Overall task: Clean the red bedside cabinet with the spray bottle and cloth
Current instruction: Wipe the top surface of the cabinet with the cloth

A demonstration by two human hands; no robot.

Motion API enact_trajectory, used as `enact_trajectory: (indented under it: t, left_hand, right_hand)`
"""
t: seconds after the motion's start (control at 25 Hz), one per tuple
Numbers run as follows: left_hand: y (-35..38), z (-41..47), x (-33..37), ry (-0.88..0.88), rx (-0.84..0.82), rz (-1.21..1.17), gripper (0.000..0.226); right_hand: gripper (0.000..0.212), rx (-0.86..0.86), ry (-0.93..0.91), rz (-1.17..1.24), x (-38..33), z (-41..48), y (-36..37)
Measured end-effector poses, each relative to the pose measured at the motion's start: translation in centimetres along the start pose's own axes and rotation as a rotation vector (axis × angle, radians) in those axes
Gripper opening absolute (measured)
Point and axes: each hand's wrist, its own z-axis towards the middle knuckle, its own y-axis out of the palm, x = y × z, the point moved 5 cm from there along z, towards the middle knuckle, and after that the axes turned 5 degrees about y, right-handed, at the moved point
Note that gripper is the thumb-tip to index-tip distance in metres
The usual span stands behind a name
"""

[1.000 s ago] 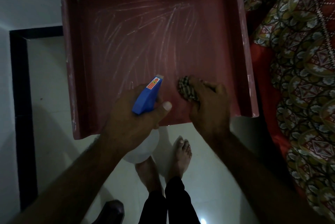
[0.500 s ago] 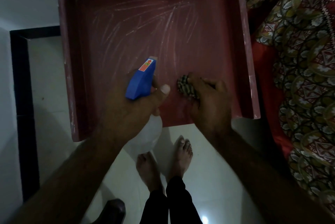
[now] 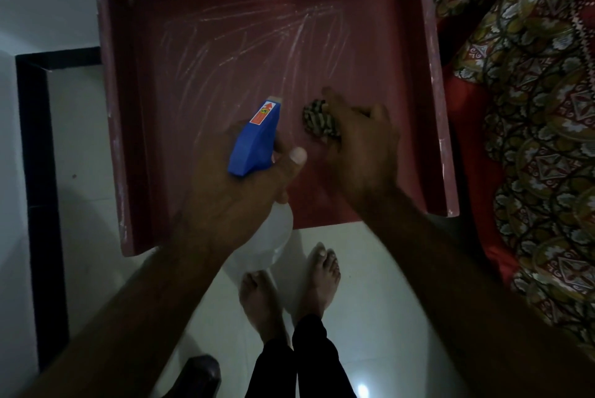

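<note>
Since the earlier frames, the right hand [image 3: 363, 153] has carried the cloth [image 3: 317, 121] a little farther in across the recessed top of the red bedside cabinet [image 3: 434, 75]. The spray bottle [image 3: 254, 137] has risen and drifted slightly left.

Head view: the left hand [image 3: 231, 204] grips the spray bottle by the neck. The fingers are wrapped under the blue head and the thumb lies along its right side. The nozzle points away from the person over the cabinet surface, and the clear body hangs below the hand, past the near edge.

The right hand holds the bunched, patterned cloth down on the surface, just right of the nozzle. Its fingers are curled over the cloth and the forefinger reaches beyond it. Pale streaks [image 3: 289, 34] fan across the far half of the surface.

A patterned bedcover [image 3: 531, 108] lies against the cabinet's right side. Bare feet [image 3: 322, 272] stand on the white floor [image 3: 386, 269] near the cabinet's front edge.
</note>
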Motion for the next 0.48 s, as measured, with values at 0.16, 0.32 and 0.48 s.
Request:
enact_trajectory:
  t: [0.16, 0.32, 0.48]
  left_hand:
    - [-0.1, 0.3, 0.2, 0.017, 0.009, 0.012, 0.021]
    - [-0.3, 0.8, 0.5, -0.006, 0.008, 0.034, 0.025]
    - [-0.3, 1.0, 0.9, -0.014, 0.017, 0.026, 0.027]
  right_hand:
    - [0.078, 0.022, 0.054, 0.028, 0.3, -0.5, -0.6]
    - [0.082, -0.011, 0.001, -0.019, 1.3, -1.7, -1.1]
    - [0.073, -0.026, 0.127, 0.040, 1.5, 2.8, -0.9]
